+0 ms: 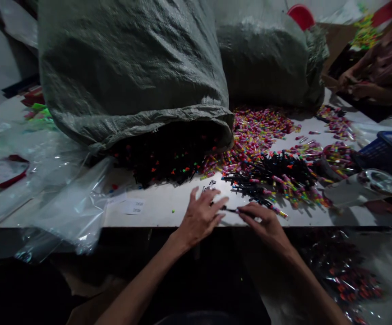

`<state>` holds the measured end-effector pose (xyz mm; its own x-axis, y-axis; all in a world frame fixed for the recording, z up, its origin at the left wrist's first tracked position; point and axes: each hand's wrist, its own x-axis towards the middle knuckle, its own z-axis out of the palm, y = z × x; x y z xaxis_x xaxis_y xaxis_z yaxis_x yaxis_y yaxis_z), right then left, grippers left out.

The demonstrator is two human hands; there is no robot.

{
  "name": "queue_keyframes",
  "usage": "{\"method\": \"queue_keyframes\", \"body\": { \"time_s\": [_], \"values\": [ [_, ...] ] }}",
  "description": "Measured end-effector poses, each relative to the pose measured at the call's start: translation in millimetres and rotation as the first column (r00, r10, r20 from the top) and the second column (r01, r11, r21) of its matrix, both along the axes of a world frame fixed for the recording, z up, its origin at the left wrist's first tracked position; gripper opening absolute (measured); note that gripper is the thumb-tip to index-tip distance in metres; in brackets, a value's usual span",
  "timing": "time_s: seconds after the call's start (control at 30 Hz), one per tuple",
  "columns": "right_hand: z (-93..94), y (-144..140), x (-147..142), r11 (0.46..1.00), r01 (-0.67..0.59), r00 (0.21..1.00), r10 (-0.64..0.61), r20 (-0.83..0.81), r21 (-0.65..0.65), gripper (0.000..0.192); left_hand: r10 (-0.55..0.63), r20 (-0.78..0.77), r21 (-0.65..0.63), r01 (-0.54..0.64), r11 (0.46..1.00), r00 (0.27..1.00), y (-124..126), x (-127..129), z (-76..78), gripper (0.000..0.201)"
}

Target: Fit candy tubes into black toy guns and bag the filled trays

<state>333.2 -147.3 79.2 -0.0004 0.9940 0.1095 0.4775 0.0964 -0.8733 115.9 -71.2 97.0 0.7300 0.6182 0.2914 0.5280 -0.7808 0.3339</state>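
My right hand pinches a thin black plastic piece above the table's front edge. My left hand is just left of that piece, its fingers spread apart; whether a fingertip touches the piece I cannot tell. Just beyond my left fingers is a little cluster of small pale pieces. Beyond my right hand spreads a heap of slim black plastic pieces, several with colourful tubes among them. A large pile of small pink and yellow tubes lies farther back.
A big grey-green woven sack lies open toward me, dark pieces spilling out. Another sack sits behind. Clear plastic bags cover the left. At right are a clear jar, a blue basket and another person.
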Motion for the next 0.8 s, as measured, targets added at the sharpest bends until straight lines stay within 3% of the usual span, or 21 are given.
{"method": "queue_keyframes", "body": {
  "time_s": [0.1, 0.17, 0.23, 0.3, 0.37, 0.4, 0.43, 0.5, 0.6, 0.67, 0.8],
  "values": [
    [1.4, 13, 31, 0.940, 0.306, 0.943, -0.321, 0.090, 0.151, 0.026, 0.320, 0.129, 0.021, -0.325, 0.946, 0.939, 23, 8, 1.0, 0.032],
    [3.0, 25, 43, 0.868, 0.397, 0.840, -0.474, 0.262, 0.299, 0.031, 0.423, 0.019, -0.022, -0.423, 0.906, 0.906, 36, 16, -10.4, 0.029],
    [4.1, 45, 39, 0.822, 0.408, 0.729, -0.556, 0.399, 0.398, 0.037, 0.445, -0.130, -0.045, -0.454, 0.890, 0.886, 43, 26, -28.3, 0.034],
    [4.2, 71, 19, 0.874, 0.343, 0.729, -0.479, 0.490, 0.344, 0.037, 0.442, -0.170, -0.031, -0.453, 0.891, 0.881, 45, 33, -46.5, 0.037],
    [3.7, 100, -13, 0.973, 0.161, 0.776, -0.228, 0.588, 0.164, 0.032, 0.436, -0.155, 0.008, -0.440, 0.898, 0.887, 44, 34, -59.4, 0.034],
    [3.3, 115, -30, 0.996, 0.061, 0.769, -0.091, 0.633, 0.069, 0.030, 0.434, -0.155, 0.024, -0.436, 0.900, 0.887, 42, 32, -63.1, 0.033],
    [2.7, 128, -45, 0.999, -0.030, 0.744, 0.030, 0.667, -0.012, 0.030, 0.430, -0.167, 0.034, -0.431, 0.902, 0.887, 41, 28, -65.1, 0.033],
    [0.8, 150, -69, 0.989, -0.122, 0.712, 0.147, 0.686, -0.085, 0.023, 0.417, -0.198, 0.058, -0.414, 0.908, 0.887, 39, 17, -66.1, 0.030],
    [-3.9, 165, -82, 0.985, -0.152, 0.718, 0.170, 0.675, -0.087, 0.016, 0.405, -0.162, 0.164, -0.380, 0.910, 0.900, 39, -2, -66.4, 0.034],
    [-7.3, 163, -79, 0.989, -0.130, 0.725, 0.140, 0.674, -0.066, 0.021, 0.408, -0.133, 0.231, -0.371, 0.899, 0.903, 39, -11, -67.6, 0.042],
    [-14.8, 133, -64, 0.997, 0.071, 0.890, -0.048, 0.453, -0.035, 0.020, 0.393, -0.103, 0.257, -0.357, 0.898, 0.914, 38, -14, -66.7, 0.040]
  ]
}}
